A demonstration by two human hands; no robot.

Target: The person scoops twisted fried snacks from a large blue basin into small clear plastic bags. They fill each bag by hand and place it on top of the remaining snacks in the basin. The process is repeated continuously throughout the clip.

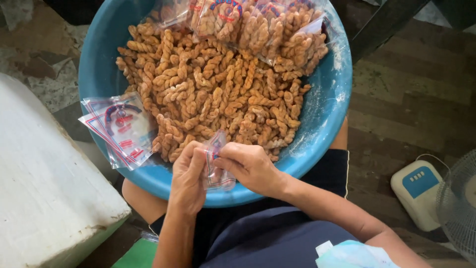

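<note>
Basin (329, 106): we see a big round blue tub resting on the person's lap, its inner wall dusted white on the right side.
Block (44, 198): a white, scuffed slab stands just left of the basin, well apart from our hands.
Twists (213, 94): a heap of golden-brown twisted fried snacks fills most of the basin, piled from the far rim down to the near wall.
Full bags (258, 25): several clear printed bags already packed with twists lie on the heap at the far rim.
Fan (458, 203): a white wire-grilled fan shows at the right edge, on the wooden floor.
Base (416, 186): a white box with a blue panel sits beside the fan.
Empty bags (121, 129): a small stack of flat clear bags with red and blue print lies over the basin's left rim.
Left hand (188, 176): we hold it over the near rim, fingers and thumb pinched together on the left edge of the bag.
Right hand (250, 164): it faces the left one, fingertips clamped on the bag's right edge.
Bag (216, 164): one small clear printed bag hangs between both hands, just above the basin's near wall and touching the edge of the heap; we cannot tell whether anything is inside.
</note>
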